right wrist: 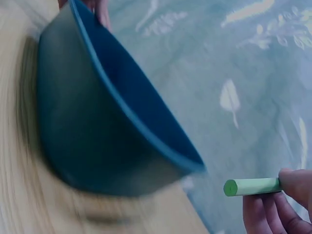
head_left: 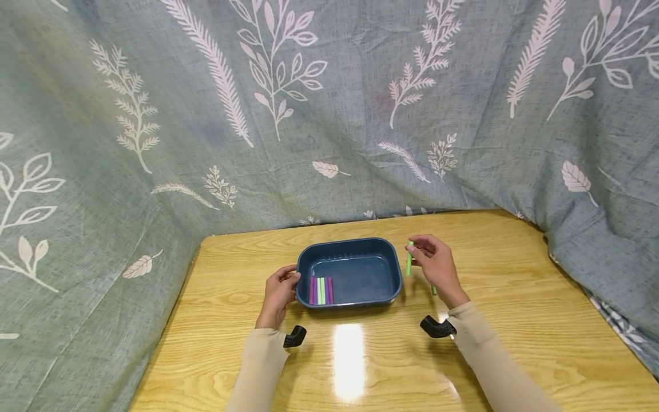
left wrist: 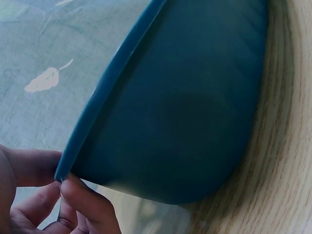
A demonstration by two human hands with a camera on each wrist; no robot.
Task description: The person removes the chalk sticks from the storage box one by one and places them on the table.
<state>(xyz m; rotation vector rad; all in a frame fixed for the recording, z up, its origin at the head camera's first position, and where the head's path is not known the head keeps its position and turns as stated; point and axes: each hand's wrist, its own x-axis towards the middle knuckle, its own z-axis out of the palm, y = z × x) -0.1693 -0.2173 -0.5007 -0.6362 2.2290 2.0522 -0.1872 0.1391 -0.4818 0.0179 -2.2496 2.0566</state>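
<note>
A dark blue plastic tub [head_left: 360,301] stands on the table. My left hand [head_left: 278,293] pinches its left rim between thumb and fingers, and the left wrist view shows the rim [left wrist: 105,87] held there. Just off the tub's right end, my right hand [head_left: 436,264] pinches a green chalk stick [head_left: 409,260] near one end; its round tip points toward the tub in the right wrist view [right wrist: 251,186]. Several purple and pale green chalk sticks [head_left: 321,290] lie side by side at the tub's left end. Part of another green stick [head_left: 434,290] shows below my right hand, mostly hidden.
The wooden table [head_left: 231,257] reaches back to a grey-green curtain [head_left: 360,143] with white leaf prints, which also hangs along the left and right. A bright light reflection [head_left: 349,360] lies on the tabletop in front of the tub.
</note>
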